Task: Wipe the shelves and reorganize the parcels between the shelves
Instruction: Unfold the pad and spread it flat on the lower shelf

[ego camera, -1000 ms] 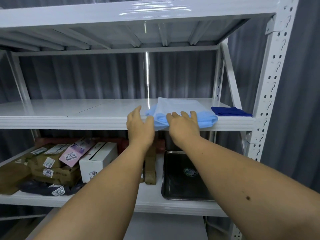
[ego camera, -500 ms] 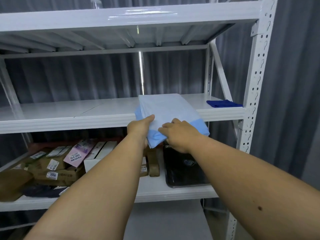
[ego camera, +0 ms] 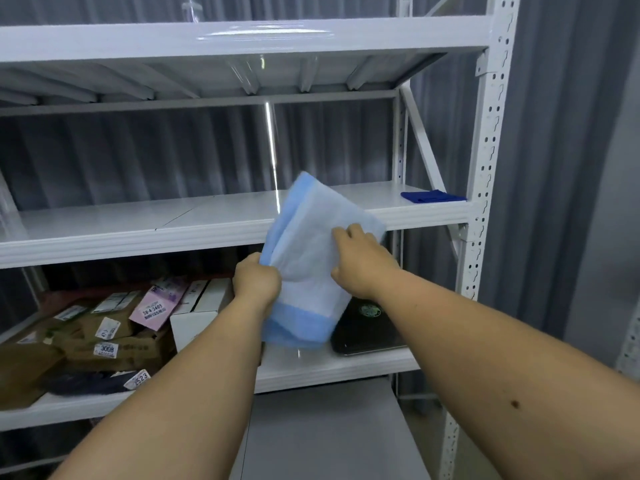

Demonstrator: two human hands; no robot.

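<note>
I hold a light blue soft parcel [ego camera: 311, 258] in the air in front of the white middle shelf [ego camera: 138, 233]. My left hand [ego camera: 256, 282] grips its left edge. My right hand [ego camera: 360, 261] presses on its right side with fingers curled over the edge. The parcel hangs tilted, clear of the shelf. A folded dark blue cloth [ego camera: 431, 196] lies at the right end of the middle shelf. On the lower shelf [ego camera: 329, 370], several brown, pink and white labelled parcels [ego camera: 114, 337] are piled at the left.
A black tray-like item [ego camera: 370, 327] lies on the lower shelf at the right, partly behind the held parcel. A white perforated upright [ego camera: 485, 174] bounds the rack on the right. The top shelf [ego camera: 242, 36] spans overhead. Grey corrugated wall stands behind.
The blue parcel was lying on the middle shelf's front edge. Both hands have pulled it off the shelf and toward me, and it now hangs tilted in the air.
</note>
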